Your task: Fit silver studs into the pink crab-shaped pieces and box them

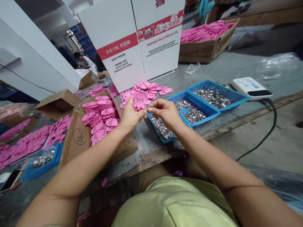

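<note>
My left hand (131, 116) is closed on a pink moulded plastic piece (140, 100), held up above the table with its recessed side toward me. The fingertips of my right hand (164, 111) are pinched together at the lower right edge of that piece. Whatever lies between them is too small to make out. Below my right hand is a blue tray (169, 138) of small shiny metal parts. A loose pile of similar pink pieces (151, 90) lies just behind. To the left, a cardboard box (79, 135) holds stacked pink pieces.
Two more blue trays (203, 121) of metal parts stand at the right, near a white scale-like device (251, 88) with a black cable. A white printed carton (123, 67) rises behind the pile. Another cardboard box (201, 52) of pink pieces sits at the back. A person (85, 63) is farther left.
</note>
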{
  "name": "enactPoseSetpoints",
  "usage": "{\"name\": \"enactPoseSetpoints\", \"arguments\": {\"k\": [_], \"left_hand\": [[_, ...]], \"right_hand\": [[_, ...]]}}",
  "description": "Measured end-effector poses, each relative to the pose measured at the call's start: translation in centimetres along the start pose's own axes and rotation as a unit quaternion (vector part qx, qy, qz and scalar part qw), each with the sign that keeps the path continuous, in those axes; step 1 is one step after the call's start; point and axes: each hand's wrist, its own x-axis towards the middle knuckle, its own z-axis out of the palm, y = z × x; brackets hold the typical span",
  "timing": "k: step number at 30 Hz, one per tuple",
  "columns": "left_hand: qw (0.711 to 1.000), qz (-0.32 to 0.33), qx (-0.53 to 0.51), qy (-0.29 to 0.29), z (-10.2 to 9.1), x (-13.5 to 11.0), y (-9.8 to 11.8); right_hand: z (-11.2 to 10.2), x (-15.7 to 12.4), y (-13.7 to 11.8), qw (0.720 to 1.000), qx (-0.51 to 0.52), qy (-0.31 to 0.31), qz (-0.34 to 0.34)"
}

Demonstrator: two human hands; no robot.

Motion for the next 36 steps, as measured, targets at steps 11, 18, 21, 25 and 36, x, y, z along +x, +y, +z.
{"name": "enactPoseSetpoints", "arguments": {"k": [11,18,21,25,36], "left_hand": [[0.997,-0.01,-0.077,0.016,0.0,0.4,-0.1],[0.996,-0.02,-0.086,-0.032,0.0,-0.1,0.2],[0.995,-0.024,-0.092,-0.037,-0.1,-0.1,0.3],[0.995,-0.024,-0.094,-0.028,-0.1,0.1,0.3],[0.995,-0.001,-0.08,-0.056,-0.2,0.1,-0.2]], "right_hand": [[0.5,-0.7,1.4,0.996,0.085,0.04,0.003],[1.0,-0.6,1.6,0.994,0.089,0.045,-0.034],[0.5,-0.6,1.4,0.994,0.092,0.046,-0.027],[-0.2,-0.7,1.3,0.995,0.097,0.035,-0.014],[-0.1,-1.4,0.5,0.998,0.056,-0.015,-0.021]]}}
